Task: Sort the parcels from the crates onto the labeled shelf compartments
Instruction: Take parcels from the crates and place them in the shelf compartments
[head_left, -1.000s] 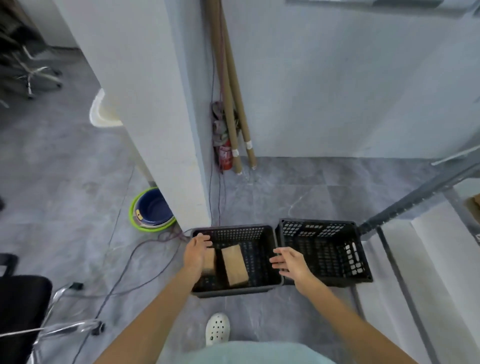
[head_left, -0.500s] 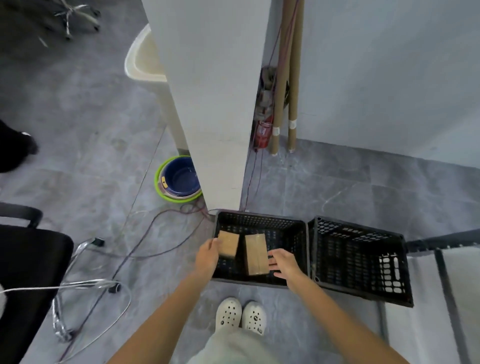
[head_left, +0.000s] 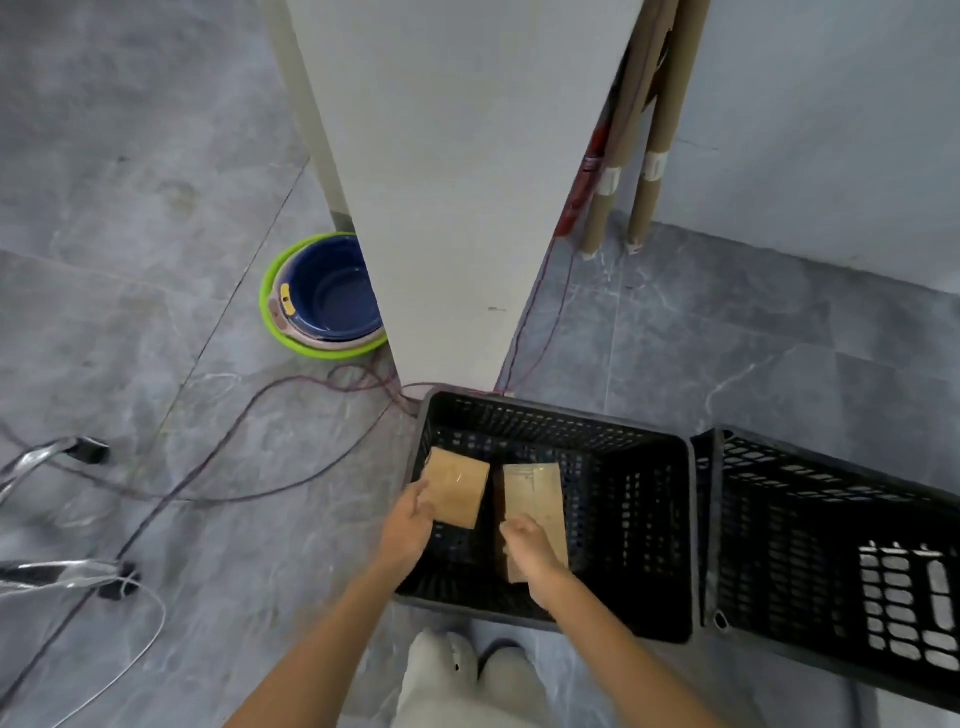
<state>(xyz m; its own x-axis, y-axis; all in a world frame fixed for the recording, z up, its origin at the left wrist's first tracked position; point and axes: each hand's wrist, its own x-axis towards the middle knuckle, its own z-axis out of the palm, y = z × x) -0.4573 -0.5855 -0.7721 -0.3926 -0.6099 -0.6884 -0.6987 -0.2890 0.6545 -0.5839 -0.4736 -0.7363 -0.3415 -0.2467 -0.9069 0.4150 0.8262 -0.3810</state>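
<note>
Square brown cardboard parcel (head_left: 457, 493) is being pinched by the left hand (head_left: 408, 530), oblong cardboard parcel (head_left: 535, 499) gripped by the right hand (head_left: 530, 551), inside the black plastic crate (head_left: 639, 519).

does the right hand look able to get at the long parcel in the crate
Likely yes: the right hand rests on the near end of the long parcel, the crate is open-topped, and the left hand holds the square parcel clear to one side.
</note>
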